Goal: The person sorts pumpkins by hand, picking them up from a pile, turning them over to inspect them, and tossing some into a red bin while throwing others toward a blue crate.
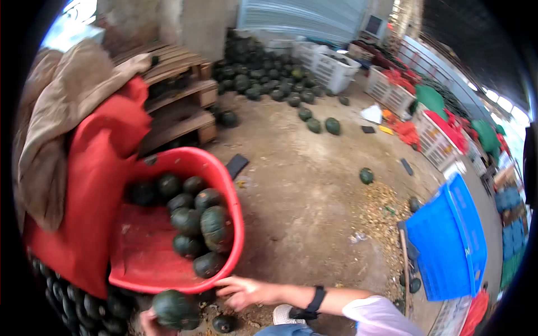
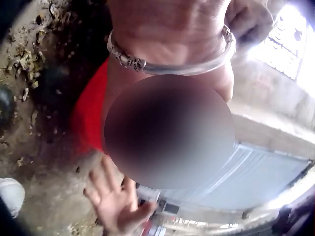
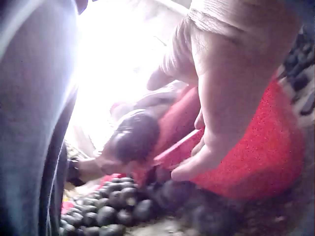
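Note:
A dark green squash (image 1: pixel 176 309) is held in the left hand (image 1: pixel 150 323) at the lower left of the head view, just outside the front rim of a red tub (image 1: pixel 238 224). Several similar squashes (image 1: pixel 188 221) lie inside the tub. Beside the tub's near rim is the right hand (image 1: pixel 244 292), empty, its fingers extended. The right wrist view shows the left hand (image 3: pixel 106 164) under the held squash (image 3: pixel 135 136), with the right hand (image 3: pixel 226 93) in front. In the left wrist view a blurred round patch hides what the left hand holds.
Many squashes (image 1: pixel 92 305) lie at the lower left, and another heap (image 1: pixel 252 70) is at the back. Wooden pallets (image 1: pixel 179 106) and a red cloth (image 1: pixel 95 162) adjoin the tub. On the right stands a blue crate (image 1: pixel 443 241); white crates (image 1: pixel 335 73) line the back.

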Motion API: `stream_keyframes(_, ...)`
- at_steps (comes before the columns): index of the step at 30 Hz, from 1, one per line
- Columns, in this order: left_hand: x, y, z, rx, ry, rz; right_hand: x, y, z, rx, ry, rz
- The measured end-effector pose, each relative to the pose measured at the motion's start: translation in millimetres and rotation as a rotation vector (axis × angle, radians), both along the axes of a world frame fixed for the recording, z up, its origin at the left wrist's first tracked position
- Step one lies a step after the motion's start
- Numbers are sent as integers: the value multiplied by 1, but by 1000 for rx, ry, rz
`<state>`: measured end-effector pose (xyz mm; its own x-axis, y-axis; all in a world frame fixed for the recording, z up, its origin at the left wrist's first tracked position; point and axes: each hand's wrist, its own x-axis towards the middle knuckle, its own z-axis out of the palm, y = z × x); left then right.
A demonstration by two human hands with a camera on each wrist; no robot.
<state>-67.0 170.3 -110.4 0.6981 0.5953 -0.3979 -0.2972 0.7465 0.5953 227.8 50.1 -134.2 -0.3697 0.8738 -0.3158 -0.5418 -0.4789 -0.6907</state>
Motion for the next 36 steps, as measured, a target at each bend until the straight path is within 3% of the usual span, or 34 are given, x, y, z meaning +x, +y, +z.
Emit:
stream_keyframes(1, 4, -7, -1, 38, -33, -62, -28, 12, 12, 44, 8, 88)
stream_keyframes(3, 24, -21, 6, 159, 5, -181, -56, 37, 12, 522, -480, 82)
stream_keyframes(5, 13, -27, 3, 57, 122, -229, -46, 33, 30, 266, -613, 161)
stream_keyframes(6, 1, -28, 1, 306, 307, -225, -34, 40, 51, 94, -447, 202)
stream_keyframes(7, -23, -24, -23, 789, 588, -230, -13, 47, 57, -87, -353, 102)
stream_keyframes(8, -47, -25, -36, 876, 760, -167, 12, 62, 87, -109, -496, -43)
stream_keyframes(9, -72, -25, -48, 978, 918, -149, 61, 87, 96, 33, -428, -273)
stream_keyframes(10, -105, -21, -68, 1009, 1159, -80, 110, 114, 103, 198, -362, -477)
stream_keyframes(13, -200, -2, -119, 966, 1770, 235, 300, 163, 173, 310, -104, -982)
stream_keyframes(15, -251, 14, -131, 998, 2221, 552, 226, 166, 204, 267, 377, -229)
stream_keyframes(16, -274, 22, -128, 880, 2311, 645, 163, 158, 186, 394, -157, -335)
stream_keyframes(17, -295, 32, -125, 757, 2394, 742, 106, 149, 177, 410, -456, -268)
stream_keyframes(18, -310, 39, -119, 532, 2351, 725, 48, 139, 168, 424, -750, -185)
stream_keyframes(19, -320, 45, -116, 315, 2292, 701, 11, 133, 166, 318, -803, 59)
stream_keyframes(21, -327, 48, -120, 156, 2246, 654, -33, 125, 123, 291, -926, 169)
stream_keyframes(25, -322, 50, -124, 183, 2183, 777, -97, 128, 83, 266, -940, 423)
stream_keyframes(27, -324, 42, -113, 278, 2119, 717, -117, 129, 77, 264, -894, 502)
stream_keyframes(29, -343, 26, -117, 647, 1977, 749, -136, 132, 75, 275, -853, 541)
stream_keyframes(30, -341, 22, -125, 638, 2051, 719, -145, 134, 73, 294, -856, 560)
stream_keyframes(31, -358, 12, -139, 550, 1328, 969, -154, 137, 69, 313, -860, 579)
stream_keyframes(33, -325, -11, -112, 107, 91, 1031, -172, 142, 66, 377, -883, 634)
stream_keyframes(35, -283, -32, -94, 45, -278, 1098, -191, 146, 67, 454, -922, 708)
stream_keyframes(36, -270, -39, -103, 45, -395, 1113, -199, 147, 64, 497, -933, 720)
